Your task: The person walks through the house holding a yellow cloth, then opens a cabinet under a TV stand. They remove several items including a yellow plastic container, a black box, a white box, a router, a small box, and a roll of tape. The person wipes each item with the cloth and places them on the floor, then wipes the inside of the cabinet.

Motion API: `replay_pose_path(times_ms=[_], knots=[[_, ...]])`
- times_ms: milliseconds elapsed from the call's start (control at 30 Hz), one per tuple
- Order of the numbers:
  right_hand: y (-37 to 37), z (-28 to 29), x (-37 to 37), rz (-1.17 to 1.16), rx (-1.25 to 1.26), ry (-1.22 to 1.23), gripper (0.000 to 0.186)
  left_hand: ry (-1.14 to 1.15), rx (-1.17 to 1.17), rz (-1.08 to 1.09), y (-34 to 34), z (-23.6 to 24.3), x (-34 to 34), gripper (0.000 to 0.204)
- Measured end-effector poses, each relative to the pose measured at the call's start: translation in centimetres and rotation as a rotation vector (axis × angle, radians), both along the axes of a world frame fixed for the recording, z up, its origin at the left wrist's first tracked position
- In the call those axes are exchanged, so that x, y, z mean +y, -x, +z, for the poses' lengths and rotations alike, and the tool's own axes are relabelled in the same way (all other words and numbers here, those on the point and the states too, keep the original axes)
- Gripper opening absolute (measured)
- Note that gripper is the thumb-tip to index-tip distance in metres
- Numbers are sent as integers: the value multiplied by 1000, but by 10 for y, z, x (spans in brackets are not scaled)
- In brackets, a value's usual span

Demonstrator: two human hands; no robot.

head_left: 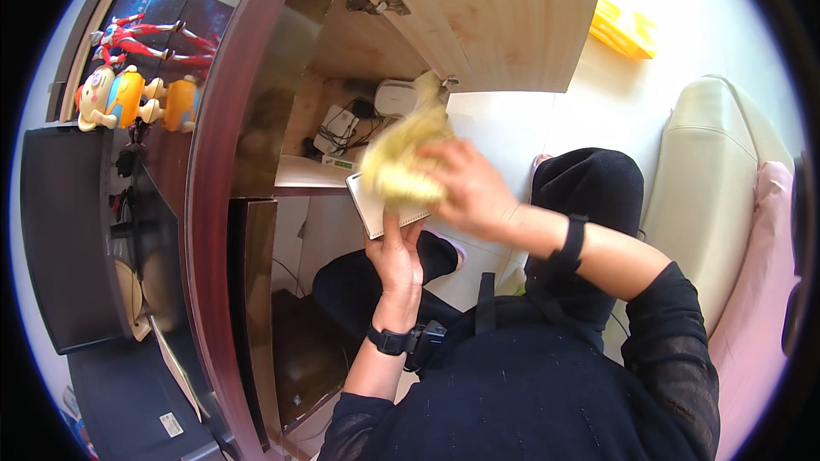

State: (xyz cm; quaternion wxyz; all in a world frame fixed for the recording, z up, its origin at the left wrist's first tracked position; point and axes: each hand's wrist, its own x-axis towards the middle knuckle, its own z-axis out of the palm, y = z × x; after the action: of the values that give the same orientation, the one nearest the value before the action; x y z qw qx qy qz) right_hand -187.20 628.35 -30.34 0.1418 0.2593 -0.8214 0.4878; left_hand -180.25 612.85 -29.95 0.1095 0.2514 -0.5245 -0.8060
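Observation:
My left hand (pixel 397 256) is closed on a flat white box (pixel 372 212) with a row of small slots along its near edge, holding it from below. A yellow cloth (pixel 400 158), smeared by motion, is gripped in my right hand (pixel 474 192) and lies over the top of the box, hiding most of it. Just beyond, the open cabinet (pixel 312 172) holds a white device (pixel 397 98), a white adapter-like block (pixel 338 126) and tangled black cables (pixel 366 124).
A wooden cabinet door (pixel 495 17) stands open above my hands. On the dark red cabinet top to the left are toy figures (pixel 128 98) and a black monitor-like panel (pixel 68 239). A cream sofa (pixel 696 171) is at the right, a yellow object (pixel 623 30) on the floor beyond.

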Motion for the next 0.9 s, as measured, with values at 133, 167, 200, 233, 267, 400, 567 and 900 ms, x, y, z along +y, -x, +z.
replay_pose_path(times_ms=[133,167,200,233,267,400,567,900], knots=[[17,-18,4,152,-10,-164,38,-71,-120,-43,-2,3,-15,45],[29,-23,2,-40,-260,-65,34,-53,-128,-45,-3,3,-20,43],[50,-27,19,-7,-371,-38,30,-126,-142,-80,-3,3,-25,43],[75,-27,24,-113,-760,-216,31,-197,-143,-112,-2,2,-31,43],[89,-23,34,-171,-789,-112,31,-103,-163,-162,1,-5,-33,43],[125,1,55,-101,-598,175,41,88,-387,-355,25,-63,-28,42],[131,15,61,-106,-542,107,34,169,-622,-491,58,-176,-15,43],[123,-5,64,-209,-352,-217,20,149,-840,-418,77,-349,-8,40]])
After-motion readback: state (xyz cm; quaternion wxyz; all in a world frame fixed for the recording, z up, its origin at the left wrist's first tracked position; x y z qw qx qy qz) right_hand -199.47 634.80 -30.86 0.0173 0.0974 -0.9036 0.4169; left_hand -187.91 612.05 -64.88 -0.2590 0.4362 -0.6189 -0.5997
